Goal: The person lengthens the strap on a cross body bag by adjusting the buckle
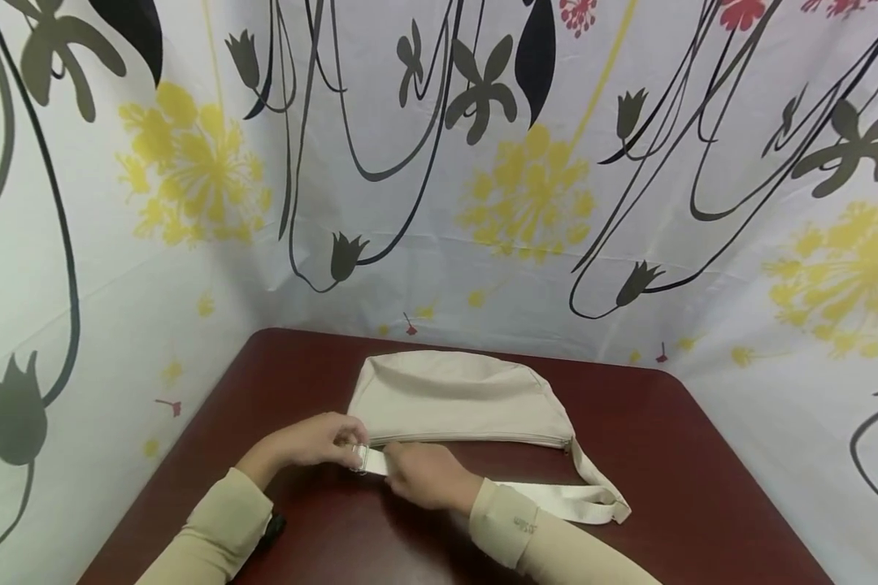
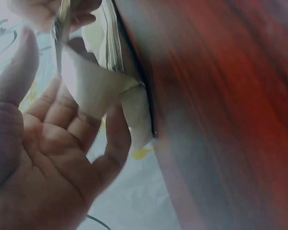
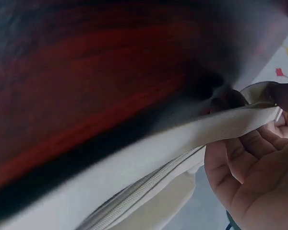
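A cream shoulder bag (image 1: 461,398) lies flat on the table, its zipper (image 1: 468,439) along the near edge. In front of its left end, my left hand (image 1: 318,440) holds the bag's strap beside a metal slider (image 1: 362,459). Close to its right, my right hand (image 1: 428,475) grips the same strap. The left wrist view shows the strap (image 2: 93,86) bent across the left fingers, with the thumb standing apart. From the right wrist, the strap (image 3: 182,136) runs over the right hand's curled fingers (image 3: 218,165). The fingertips are partly hidden.
The strap's other part (image 1: 578,500) lies folded on the dark red table (image 1: 666,463), right of my right forearm. A small black object (image 1: 272,530) shows beside the left sleeve. Flower-printed white cloth (image 1: 439,203) hangs behind the table and on both sides.
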`<action>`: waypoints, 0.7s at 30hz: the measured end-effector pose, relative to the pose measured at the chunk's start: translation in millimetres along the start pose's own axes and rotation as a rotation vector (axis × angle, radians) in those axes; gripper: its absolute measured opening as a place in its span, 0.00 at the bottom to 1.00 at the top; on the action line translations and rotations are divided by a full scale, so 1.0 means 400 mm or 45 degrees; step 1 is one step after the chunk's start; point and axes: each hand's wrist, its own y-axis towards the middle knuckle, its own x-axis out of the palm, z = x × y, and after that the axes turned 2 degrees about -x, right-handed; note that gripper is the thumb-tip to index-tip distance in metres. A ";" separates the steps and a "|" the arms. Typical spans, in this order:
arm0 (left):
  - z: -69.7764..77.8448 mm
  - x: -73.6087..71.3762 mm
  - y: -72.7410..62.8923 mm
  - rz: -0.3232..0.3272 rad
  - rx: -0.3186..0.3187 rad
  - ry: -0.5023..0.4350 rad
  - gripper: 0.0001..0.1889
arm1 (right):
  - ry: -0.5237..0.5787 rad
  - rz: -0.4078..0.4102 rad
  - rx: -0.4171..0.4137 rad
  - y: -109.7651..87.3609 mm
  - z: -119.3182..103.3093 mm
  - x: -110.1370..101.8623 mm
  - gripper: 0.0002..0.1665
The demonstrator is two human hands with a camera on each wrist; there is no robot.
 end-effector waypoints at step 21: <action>0.026 0.018 0.017 0.113 -0.013 0.287 0.18 | 0.141 0.292 0.126 0.013 0.004 0.001 0.17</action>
